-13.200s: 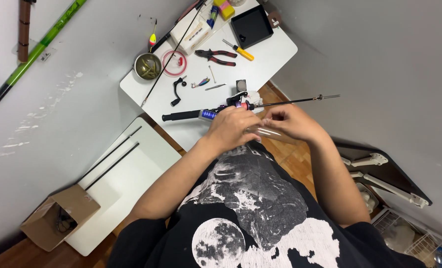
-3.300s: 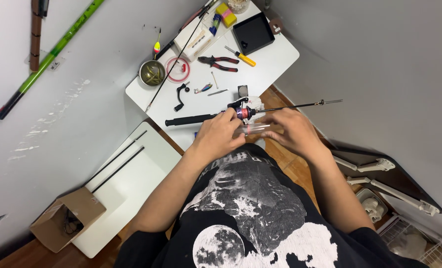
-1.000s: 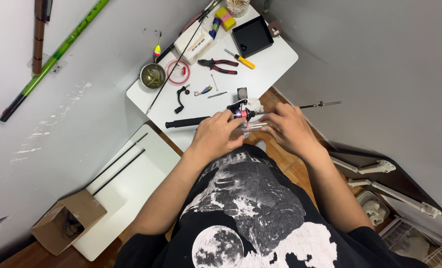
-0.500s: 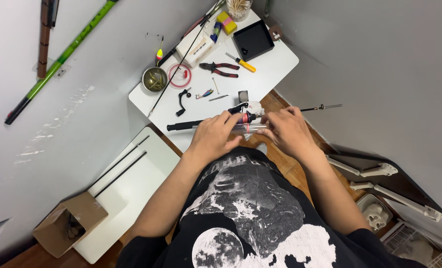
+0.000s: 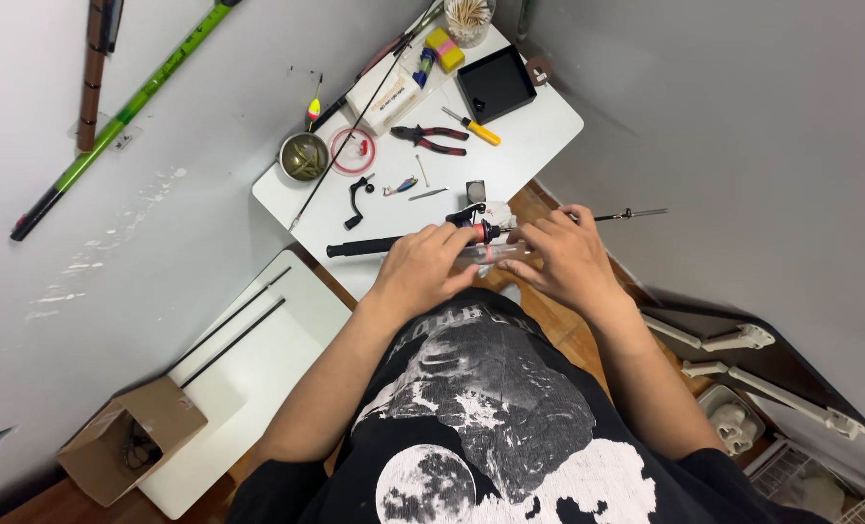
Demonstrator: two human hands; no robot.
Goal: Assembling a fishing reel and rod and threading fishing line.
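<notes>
Both hands, left and right, have fingers closed on the rod at its reel, near the worktop edge, seemingly mid-fitting; next likely needs steady, careful alignment.

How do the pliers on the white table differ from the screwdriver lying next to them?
The pliers have red and black handles, while the screwdriver has a yellow handle. The pliers have two spread handles meeting at a dark head; the screwdriver is a single straight piece. The pliers look longer and bulkier than the short screwdriver. Both lie flat on the white table, beyond the left hand and right hand, which touch neither.
</notes>
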